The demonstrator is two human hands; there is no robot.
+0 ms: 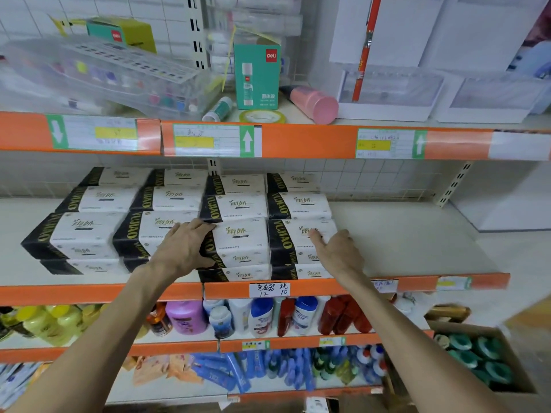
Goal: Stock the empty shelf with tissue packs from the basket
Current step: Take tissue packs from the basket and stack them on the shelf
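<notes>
Black-and-white tissue packs stand in several stacked rows on the middle shelf (417, 242). My left hand (182, 248) lies with fingers spread over the left end of a front top pack (241, 242), thumb against its front face. My right hand (337, 251) rests with straight fingers on the front top pack of the rightmost stack (298, 234). The right part of the shelf board is bare. The basket is out of view.
The orange shelf edge (313, 289) carries a handwritten label. Above, a shelf holds a green glue-stick box (258, 76), a pink cup (313, 104) and clear trays. Below stand shampoo bottles (262, 317). A cardboard box of green rolls (474, 359) sits at lower right.
</notes>
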